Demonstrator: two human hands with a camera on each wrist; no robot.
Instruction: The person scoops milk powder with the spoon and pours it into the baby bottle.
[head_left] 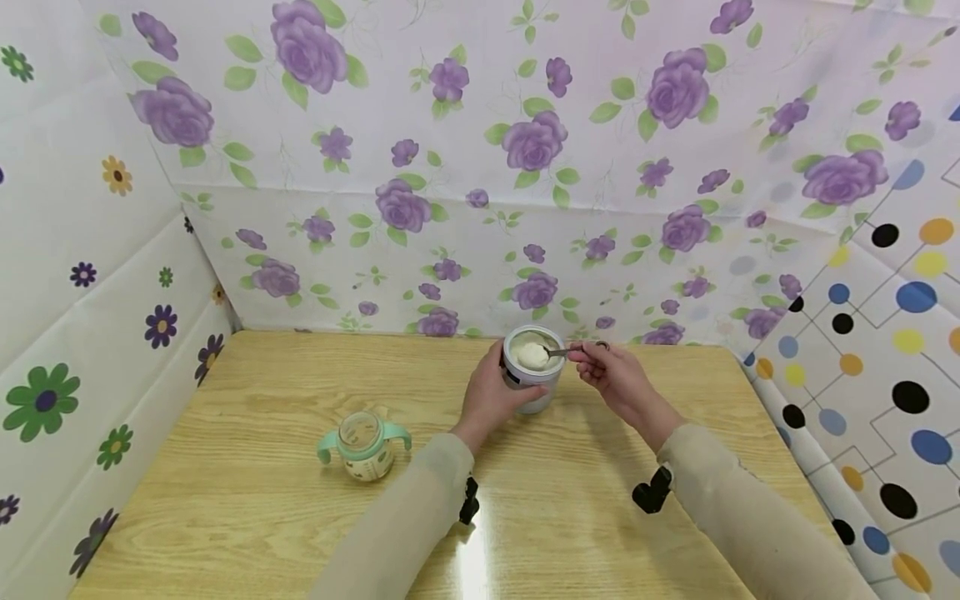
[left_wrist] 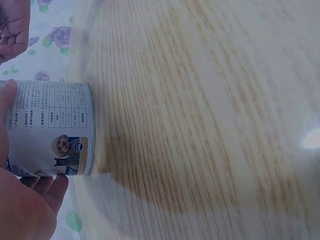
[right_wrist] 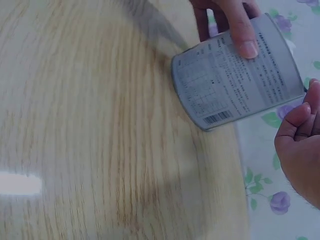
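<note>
White powder heaps in the bowl of a spoon that hovers over the open mouth of a grey tin, which stands upright on the wooden table near its far edge, close to the flowered backdrop. Judging from how things lie, a scoop has been loaded and lifted, but none of it has gone anywhere yet: the small bottle with mint-green handles sits well apart to the left, lidless, and looks to have nothing in it, though the glass is too small to be sure. So the work seems to be at an early stage, with the carry across to the bottle and the tipping out not yet done.

On the tin's near-left side the left hand wraps the wall; in the left wrist view its thumb and fingers curl round the printed label and press it, holding the tin steady. From the right, the right hand pinches the far end of the spoon handle between thumb and fingertips, with the other fingers folded in, as the right wrist view shows. Both forearms, in beige sleeves, reach forward from the near edge and converge on the tin, wrists raised off the table.
</note>
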